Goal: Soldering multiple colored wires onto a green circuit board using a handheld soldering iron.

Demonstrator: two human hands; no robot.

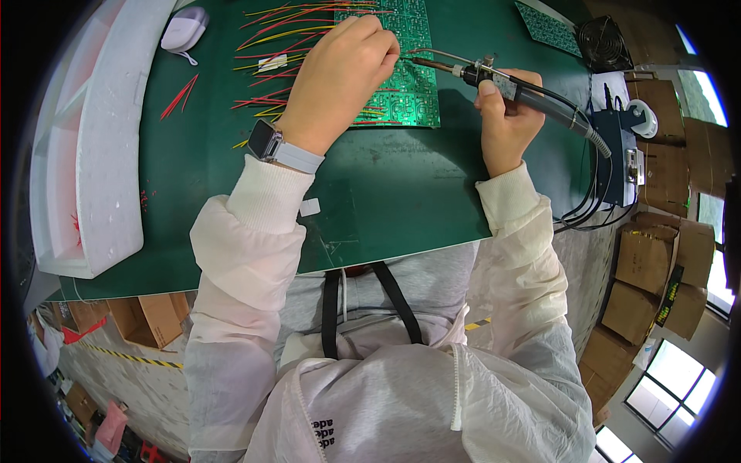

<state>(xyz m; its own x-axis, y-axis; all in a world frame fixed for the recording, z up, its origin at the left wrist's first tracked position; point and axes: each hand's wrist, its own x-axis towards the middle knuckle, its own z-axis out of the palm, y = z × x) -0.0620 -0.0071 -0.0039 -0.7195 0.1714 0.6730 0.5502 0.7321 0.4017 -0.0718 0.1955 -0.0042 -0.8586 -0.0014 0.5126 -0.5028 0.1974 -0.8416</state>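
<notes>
My right hand grips a soldering iron with a thin feed tube alongside its shaft. The iron's tip points left, close by the fingertips of my left hand. Those fingers are pinched together over a green circuit board panel; whatever is between them is hidden. Red and yellow wires lie in a row, reaching from the table's left side onto the panel, and my left hand covers part of them. All of this rests on a green mat.
A white foam box stands at the left, near a pale earbud case and loose red wires. At the right are a black fan, another circuit board and a soldering station with cables. A white scrap lies near my left sleeve.
</notes>
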